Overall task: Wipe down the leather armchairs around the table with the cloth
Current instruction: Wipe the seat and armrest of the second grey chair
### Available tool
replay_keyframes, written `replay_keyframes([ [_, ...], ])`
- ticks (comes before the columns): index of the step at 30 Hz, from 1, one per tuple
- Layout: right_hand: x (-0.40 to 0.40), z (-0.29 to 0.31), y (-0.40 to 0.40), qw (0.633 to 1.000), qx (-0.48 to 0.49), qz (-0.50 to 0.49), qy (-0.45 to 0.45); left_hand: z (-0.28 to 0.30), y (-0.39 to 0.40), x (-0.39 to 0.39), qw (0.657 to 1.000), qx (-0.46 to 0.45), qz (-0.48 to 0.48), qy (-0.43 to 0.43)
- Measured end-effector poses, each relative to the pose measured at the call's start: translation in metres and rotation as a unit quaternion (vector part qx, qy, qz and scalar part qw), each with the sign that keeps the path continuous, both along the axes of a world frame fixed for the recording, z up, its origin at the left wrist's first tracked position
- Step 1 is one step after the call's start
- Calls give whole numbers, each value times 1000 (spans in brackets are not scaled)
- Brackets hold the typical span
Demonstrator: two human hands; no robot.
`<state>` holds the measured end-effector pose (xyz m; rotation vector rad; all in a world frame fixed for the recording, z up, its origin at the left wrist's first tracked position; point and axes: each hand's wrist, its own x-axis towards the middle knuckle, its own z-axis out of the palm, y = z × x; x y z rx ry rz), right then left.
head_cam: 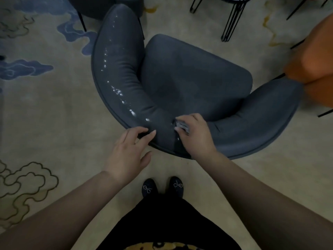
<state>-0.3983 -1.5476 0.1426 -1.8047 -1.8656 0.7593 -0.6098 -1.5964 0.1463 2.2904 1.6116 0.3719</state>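
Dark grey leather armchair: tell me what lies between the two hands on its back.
Head view: only bare backrest of the dark grey leather armchair separates left hand from right hand gripping the cloth.

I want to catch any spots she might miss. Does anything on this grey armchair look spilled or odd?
Yes. A trail of white, wet-looking specks runs along the top of the armchair on its left side, not yet wiped. The right hand holds the cloth at the near end of that trail; the left hand rests on the back's rim.
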Motion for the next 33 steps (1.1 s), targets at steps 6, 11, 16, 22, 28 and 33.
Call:
replay_keyframes([
  [6,50,-7,-5,990,-40,-131,-30,1,0,2,1000,-14,15,-8],
  [11,-14,-4,1,996,5,-85,-13,3,-3,10,998,-24,50,-18],
  [16,-39,-3,13,998,42,-20,42,3,-4,14,997,-30,62,-20],
  [22,17,-4,-2,997,19,-65,-33,3,-5,15,996,-40,77,-28],
  [28,-49,-6,-4,996,82,24,6,-1,-6,21,993,-40,103,-38],
  [33,-49,-19,70,1000,4,10,-4,2,-5,19,995,-42,91,-26],
])
